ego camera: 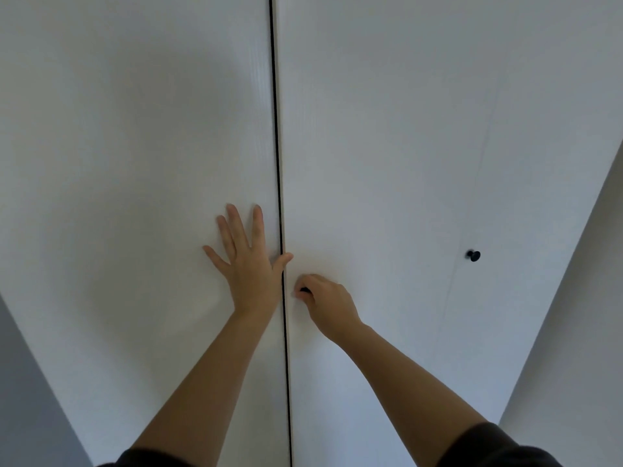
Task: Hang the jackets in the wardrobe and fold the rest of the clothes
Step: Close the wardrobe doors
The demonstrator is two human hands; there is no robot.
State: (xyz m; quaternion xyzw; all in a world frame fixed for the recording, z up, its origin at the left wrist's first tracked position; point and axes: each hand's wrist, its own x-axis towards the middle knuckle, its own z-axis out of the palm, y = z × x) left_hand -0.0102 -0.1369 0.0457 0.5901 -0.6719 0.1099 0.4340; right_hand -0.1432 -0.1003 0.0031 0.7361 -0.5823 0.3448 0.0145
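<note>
A white wardrobe fills the view, its two doors closed with a thin dark gap between them. My left hand [247,261] lies flat with spread fingers on the left door [135,163], the thumb touching the gap. My right hand [322,303] is closed around a small black knob [305,290] near the inner edge of the right door [387,146]. No jackets or other clothes are in sight.
A second black knob [473,255] sits further right on the white front, beside a faint seam. Grey wall shows at the lower left [27,382] and a white panel at the far right [580,332]. Dark sleeves cover both upper arms.
</note>
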